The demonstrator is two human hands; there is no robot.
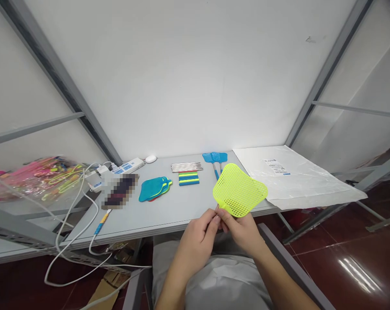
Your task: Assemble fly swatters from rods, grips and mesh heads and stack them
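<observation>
A yellow-green perforated fly swatter head [241, 189] is held up above the front edge of the table, its wide end tilted up and away. My right hand [243, 232] pinches it at the narrow neck, with the thumb on the near side. My left hand [196, 241] is closed right beside the neck, fingertips touching those of my right hand; what it grips is hidden by the fingers. On the table lie a stack of swatter heads [153, 188] with a blue one on top, a row of thin metal rods [186, 166], and several blue and green handle tubes [188, 179].
Blue fly swatters [215, 158] with rods and handles lie at the back. A white plastic-wrapped sheet [272, 176] covers the table's right. At left are a power strip [130, 165], a pixelated dark object [121, 191], cables [62, 232] and bagged colourful items [36, 178].
</observation>
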